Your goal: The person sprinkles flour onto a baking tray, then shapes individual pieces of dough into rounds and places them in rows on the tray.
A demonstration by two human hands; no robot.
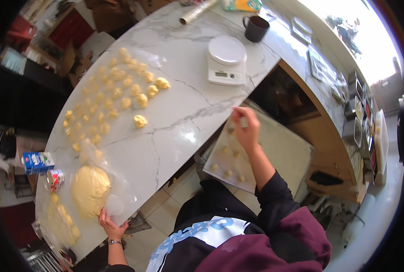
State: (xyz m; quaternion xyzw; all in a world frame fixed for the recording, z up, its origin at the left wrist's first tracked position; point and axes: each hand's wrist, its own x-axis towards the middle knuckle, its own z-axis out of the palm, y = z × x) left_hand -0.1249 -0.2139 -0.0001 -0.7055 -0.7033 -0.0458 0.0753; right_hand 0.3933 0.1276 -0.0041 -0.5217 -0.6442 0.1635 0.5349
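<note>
My left hand (111,227) is at the counter's front edge with thumb and fingers apart. Its fingertips touch the near side of a large yellow dough mass (91,190) lying in clear plastic. Close to those fingers is a round, translucent whitish disc (115,205). My right hand (247,130) is raised above a lined baking tray (285,152), its fingers curled together; whatever they may hold is hidden. Several small pale dough balls (228,173) sit on the tray's left part. Many yellow dough lumps (125,103) are spread on the counter, mostly under clear plastic film, with one lump (140,121) apart.
On the marble counter (179,149) stand a white kitchen scale (227,61) and a dark mug (256,28). A film roll (199,11) lies at the far edge. A blue carton (38,162), a can (55,180) and bagged dough pieces (63,217) are at left.
</note>
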